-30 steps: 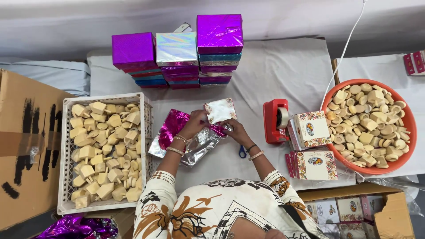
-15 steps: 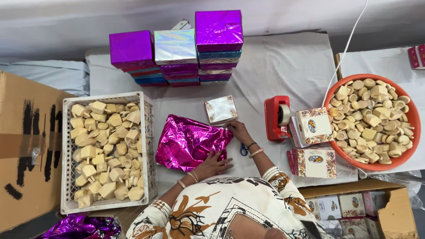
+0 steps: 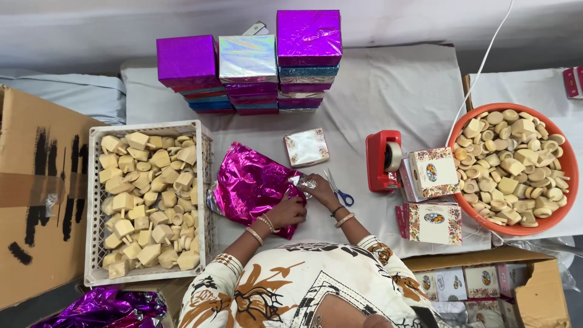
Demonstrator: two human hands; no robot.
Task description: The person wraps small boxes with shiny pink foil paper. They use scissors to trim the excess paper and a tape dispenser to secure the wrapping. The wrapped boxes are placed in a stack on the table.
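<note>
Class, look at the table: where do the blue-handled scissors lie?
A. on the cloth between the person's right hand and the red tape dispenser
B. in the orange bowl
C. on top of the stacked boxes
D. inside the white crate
A: the scissors lie on the cloth, just right of the right hand and left of the red tape dispenser.

Small packing workshop; stacked foil-wrapped boxes (image 3: 249, 64), crate of wooden pieces (image 3: 149, 200), tape dispenser (image 3: 384, 161)

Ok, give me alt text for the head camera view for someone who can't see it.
Seen from above, a person's left hand and right hand press on a magenta foil sheet on a cloth-covered table. A white crate of pale wooden pieces sits left; a red tape dispenser and orange basin sit right.
</note>
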